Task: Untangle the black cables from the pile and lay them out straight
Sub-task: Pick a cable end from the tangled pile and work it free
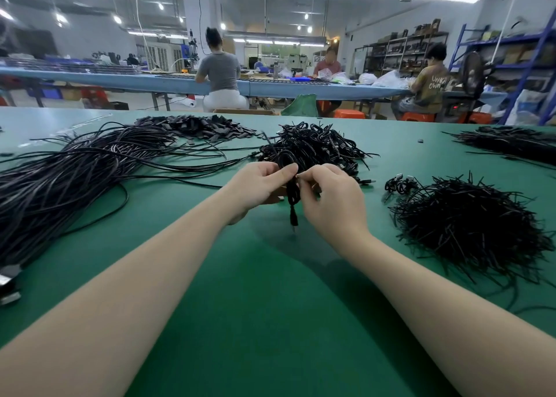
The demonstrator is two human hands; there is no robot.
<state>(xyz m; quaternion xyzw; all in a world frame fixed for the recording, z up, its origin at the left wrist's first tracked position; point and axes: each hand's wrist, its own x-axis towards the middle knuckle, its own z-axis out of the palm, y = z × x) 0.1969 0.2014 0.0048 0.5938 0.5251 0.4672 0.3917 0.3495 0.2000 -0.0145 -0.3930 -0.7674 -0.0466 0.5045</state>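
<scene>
A coiled black cable (292, 196) hangs between my hands above the green table (255, 291), its plug end dangling down. My left hand (258, 186) grips the upper part of the bundle, and my right hand (331, 195) pinches it at the top with thumb and forefinger. Just behind my hands sits the tangled pile of coiled black cables (313, 147). A long spread of straightened black cables (66, 174) lies across the left side of the table.
A heap of short black ties (463, 222) lies at the right, with a small coiled cable (398, 184) beside it. More black pieces (198, 126) lie at the back and another bundle (511, 144) far right. Several people sit at a bench beyond.
</scene>
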